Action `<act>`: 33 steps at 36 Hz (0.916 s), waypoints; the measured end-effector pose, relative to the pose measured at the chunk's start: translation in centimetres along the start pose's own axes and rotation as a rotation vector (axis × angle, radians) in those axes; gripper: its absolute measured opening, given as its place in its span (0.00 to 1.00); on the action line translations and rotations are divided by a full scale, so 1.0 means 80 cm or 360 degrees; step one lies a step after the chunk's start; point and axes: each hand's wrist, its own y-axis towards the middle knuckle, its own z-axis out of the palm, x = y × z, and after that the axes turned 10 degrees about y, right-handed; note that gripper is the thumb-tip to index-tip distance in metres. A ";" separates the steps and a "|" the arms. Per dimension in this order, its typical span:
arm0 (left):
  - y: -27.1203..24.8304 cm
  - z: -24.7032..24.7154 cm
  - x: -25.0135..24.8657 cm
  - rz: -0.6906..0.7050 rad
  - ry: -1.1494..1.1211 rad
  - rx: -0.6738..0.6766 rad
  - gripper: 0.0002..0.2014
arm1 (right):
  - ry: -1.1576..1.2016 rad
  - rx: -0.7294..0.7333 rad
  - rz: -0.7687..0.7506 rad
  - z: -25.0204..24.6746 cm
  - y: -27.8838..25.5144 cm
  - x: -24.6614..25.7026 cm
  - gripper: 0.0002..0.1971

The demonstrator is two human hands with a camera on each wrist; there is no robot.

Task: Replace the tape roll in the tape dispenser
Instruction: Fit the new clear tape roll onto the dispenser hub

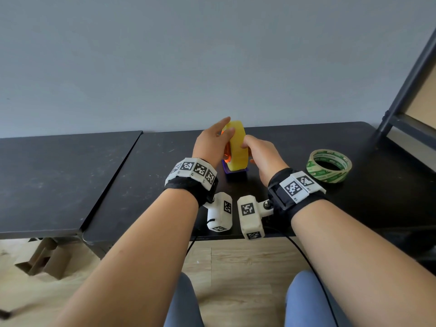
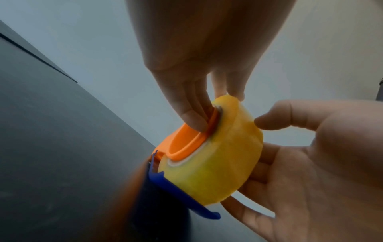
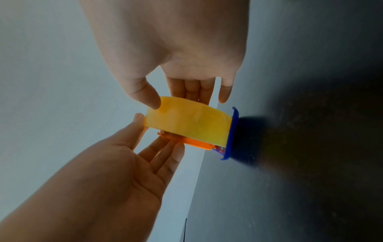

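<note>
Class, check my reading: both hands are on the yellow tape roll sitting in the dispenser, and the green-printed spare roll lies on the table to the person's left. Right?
Not quite: the head view shows the green-printed spare roll on the table to the person's right. The rest holds.

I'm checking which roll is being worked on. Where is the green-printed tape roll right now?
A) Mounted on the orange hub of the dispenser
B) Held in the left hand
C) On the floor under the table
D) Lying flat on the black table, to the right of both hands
D: the green-printed tape roll lies flat on the black table, untouched, while both hands are on the yellow roll.
</note>
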 end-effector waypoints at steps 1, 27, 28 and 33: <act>0.000 0.000 -0.001 -0.0007 -0.0014 -0.0001 0.22 | -0.0006 0.0003 0.0007 0.000 0.000 0.000 0.04; -0.019 -0.002 0.001 -0.0026 -0.0043 0.0023 0.31 | 0.0155 0.0020 0.0092 0.002 -0.011 0.008 0.09; -0.019 -0.002 0.001 -0.0022 -0.0030 0.0019 0.30 | 0.0148 0.0018 0.0092 0.002 -0.011 0.008 0.09; -0.016 0.000 0.001 -0.0009 0.0045 -0.0026 0.29 | 0.0122 0.0021 0.0087 0.000 -0.008 0.001 0.11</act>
